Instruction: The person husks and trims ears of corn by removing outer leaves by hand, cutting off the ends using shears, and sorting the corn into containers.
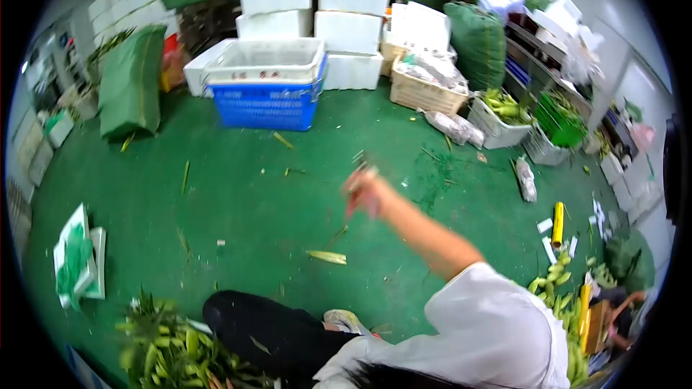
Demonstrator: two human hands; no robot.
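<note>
My right hand [362,191] is stretched out over the green floor [274,194], blurred by motion. Its fingers are closed around a small object with reddish and dark metallic parts, too smeared to name. Below it on the floor lies a pale green husk piece [326,256]. A heap of green corn ears and husks [173,349] sits at the bottom left beside my black-trousered knee [238,313]. My left hand cannot be made out.
Ahead are a blue crate [265,106], stacked white foam boxes [349,32] and green sacks [133,86]. Filled baskets [430,95] stand back right. More green ears [559,284] and a yellow roll [558,224] lie right, near another person's arm [628,302]. Foam pieces [99,263] lie left.
</note>
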